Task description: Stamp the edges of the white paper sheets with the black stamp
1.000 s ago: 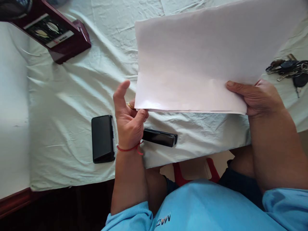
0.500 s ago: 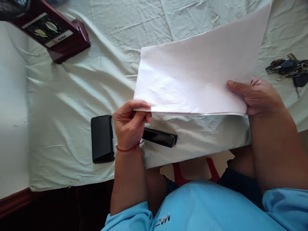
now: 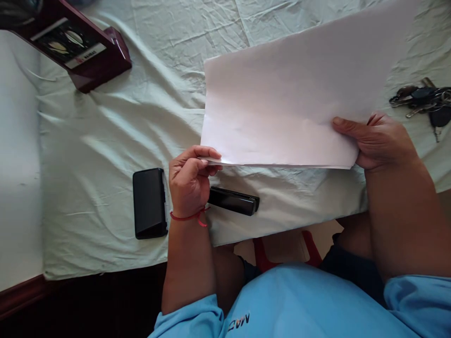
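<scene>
White sheets of paper (image 3: pixel 282 103) are held up over the cloth, their near edges lying close together. My left hand (image 3: pixel 192 178) pinches the near left corner between thumb and fingers. At the right side, my right hand (image 3: pixel 382 141) grips the sheets, its thumb flat on top and the other fingers hidden beneath. Just beyond my left wrist, partly covered by it, a black stapler (image 3: pixel 234 201) rests on the cloth below the paper's near edge. A black phone (image 3: pixel 150 203) lies face up to the left of my left hand.
A light green, wrinkled cloth (image 3: pixel 105 188) covers the table. A bunch of keys (image 3: pixel 424 99) lies at the right. At the upper left stands a dark red wooden object (image 3: pixel 100 61) with a picture label. Part of a red stool (image 3: pixel 312 249) shows below the table edge.
The far edge of the paper has tilted up and toward the upper right, and the sheets look more shaded. My left thumb has shifted up onto the corner; my right hand has barely moved.
</scene>
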Motion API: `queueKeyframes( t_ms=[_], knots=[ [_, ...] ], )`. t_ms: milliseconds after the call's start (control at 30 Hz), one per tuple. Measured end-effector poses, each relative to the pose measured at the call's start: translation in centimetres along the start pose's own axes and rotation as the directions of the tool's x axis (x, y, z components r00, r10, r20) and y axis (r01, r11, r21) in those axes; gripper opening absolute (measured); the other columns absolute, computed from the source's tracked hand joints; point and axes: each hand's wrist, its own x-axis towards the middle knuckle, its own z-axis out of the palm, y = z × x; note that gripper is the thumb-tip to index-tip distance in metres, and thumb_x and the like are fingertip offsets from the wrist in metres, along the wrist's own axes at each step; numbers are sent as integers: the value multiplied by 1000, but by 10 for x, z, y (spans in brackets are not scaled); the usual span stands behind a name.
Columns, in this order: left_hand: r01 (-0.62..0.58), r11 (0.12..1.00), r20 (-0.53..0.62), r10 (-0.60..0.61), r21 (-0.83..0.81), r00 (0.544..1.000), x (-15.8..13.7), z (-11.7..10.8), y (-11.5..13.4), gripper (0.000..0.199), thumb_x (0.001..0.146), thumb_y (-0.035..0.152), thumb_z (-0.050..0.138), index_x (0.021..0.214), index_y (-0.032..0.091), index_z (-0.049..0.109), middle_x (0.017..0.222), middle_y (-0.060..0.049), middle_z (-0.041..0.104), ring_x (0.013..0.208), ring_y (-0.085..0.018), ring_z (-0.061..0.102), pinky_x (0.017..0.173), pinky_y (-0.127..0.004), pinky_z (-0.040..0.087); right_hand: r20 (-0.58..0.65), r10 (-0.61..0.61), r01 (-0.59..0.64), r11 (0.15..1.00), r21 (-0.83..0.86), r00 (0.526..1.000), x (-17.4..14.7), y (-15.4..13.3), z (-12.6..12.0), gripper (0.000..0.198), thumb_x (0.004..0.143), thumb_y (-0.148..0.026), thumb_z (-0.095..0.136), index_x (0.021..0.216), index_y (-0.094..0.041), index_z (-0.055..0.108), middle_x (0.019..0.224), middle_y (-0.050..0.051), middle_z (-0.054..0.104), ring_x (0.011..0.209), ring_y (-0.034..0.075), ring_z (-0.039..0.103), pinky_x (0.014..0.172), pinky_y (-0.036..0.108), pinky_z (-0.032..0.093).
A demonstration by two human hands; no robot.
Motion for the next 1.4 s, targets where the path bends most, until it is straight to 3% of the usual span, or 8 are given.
queueKeyframes(
  t_ms=[267,467,767,933,1033,1167,1267,1400],
  knots=[
    [-36,994,43,32,102,999,-3,0,-1,15,84,28,100,93,24,88,77,1,77,61,-10,68,61,-21,55,-14,-88,88,996,-19,996,6,5,-2,79,34,-58,124,95,-20,89,125,15,92,115,34,86,106,52,76],
    [3,993,63,-11,115,998,1,-7,-7,70,81,28,109,142,29,73,70,8,72,64,-16,73,67,-27,59,-6,-145,145,989,-3,989,4,4,0,73,38,-57,124,93,-24,90,126,11,92,124,33,85,108,51,75],
    [258,949,13,-265,179,964,7,-7,0,39,65,24,97,98,15,78,65,1,75,58,-11,66,55,-18,48,98,105,-74,957,-281,990,5,6,-8,50,78,-58,110,91,-16,87,93,12,87,76,19,73,73,36,65],
    [306,936,-28,-306,174,952,8,-4,3,38,59,26,95,89,16,74,62,3,71,53,-9,62,51,-17,46,20,-128,126,910,-396,992,9,7,-4,13,89,-20,92,102,-18,89,97,6,88,83,16,72,85,34,65],
    [309,933,-45,-306,184,951,9,-1,4,34,59,27,92,86,16,75,68,3,71,51,-8,62,48,-17,44,-49,-439,327,735,-594,897,8,8,2,19,90,-13,84,107,-21,88,109,9,88,96,19,77,94,36,67],
    [306,932,-46,-303,194,952,8,0,3,33,61,30,90,88,16,77,74,2,73,53,-9,65,47,-18,44,83,-702,543,465,-700,708,-5,7,13,22,101,-18,75,119,-27,85,140,12,85,139,29,76,113,46,67],
    [304,931,-18,-307,200,952,7,-2,3,32,64,32,92,88,17,79,74,2,72,56,-11,67,50,-19,47,250,-735,661,338,-670,630,-20,10,25,14,110,-27,70,110,-29,84,124,7,89,125,29,81,124,55,62],
    [275,938,69,-295,210,953,5,-4,3,31,68,34,99,87,16,81,73,-1,74,62,-13,72,54,-20,51,468,-675,800,327,-504,570,-34,22,41,17,110,-27,73,117,-36,86,126,4,89,122,31,80,119,58,64]
  ],
)
